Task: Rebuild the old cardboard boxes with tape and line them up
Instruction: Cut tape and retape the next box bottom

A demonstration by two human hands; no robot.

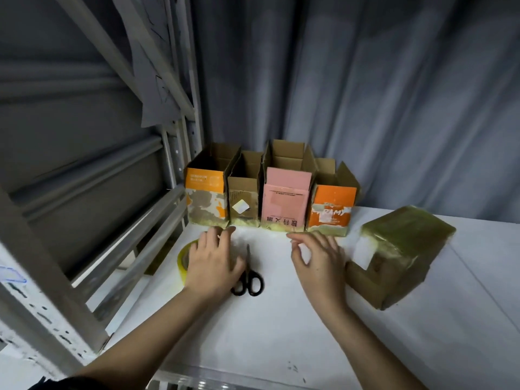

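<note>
Fingers of the left hand lie spread and flat over the yellow tape roll; black-handled scissors lie just right of them. Right hand hovers, fingers loosely curled, holding nothing. Four open-topped cardboard boxes stand in a touching row just beyond both sets of fingertips.

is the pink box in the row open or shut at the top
Open. The pink box stands upright in the row with its top flaps raised, and its bare brown inner walls show. Whether anything lies inside cannot be told.
</note>
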